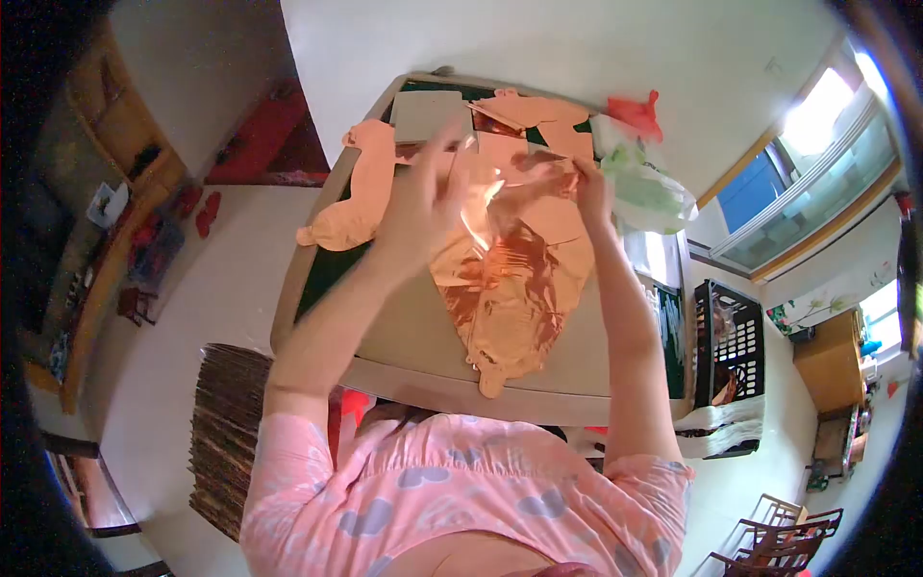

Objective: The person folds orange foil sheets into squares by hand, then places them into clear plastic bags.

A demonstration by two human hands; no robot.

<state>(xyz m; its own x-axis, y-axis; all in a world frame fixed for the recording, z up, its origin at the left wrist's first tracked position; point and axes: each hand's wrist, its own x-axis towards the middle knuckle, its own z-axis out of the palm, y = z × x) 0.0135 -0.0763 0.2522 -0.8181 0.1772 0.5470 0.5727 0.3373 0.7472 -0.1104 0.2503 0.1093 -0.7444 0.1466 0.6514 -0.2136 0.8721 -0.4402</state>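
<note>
A shiny rose-gold foil balloon (514, 322), flat and creased, lies across the table, with its narrow end toward me. My right hand (592, 190) pinches the foil at its far right edge. My left hand (433, 197) is over the balloon's left side, blurred by motion; its fingers look stretched out, and I make out nothing held in them. Another flat foil balloon (370, 183) lies to the left of that hand. More foil pieces (553, 120) lie at the far side, near a grey board (428, 115).
The table (385, 385) has a raised rim. A red plastic bag (635, 115) and a clear and green bag (649, 188) are at its far right. To the right stands a black crate (745, 332) with white strips (721, 423). Stacked cardboard (226, 433) is at left.
</note>
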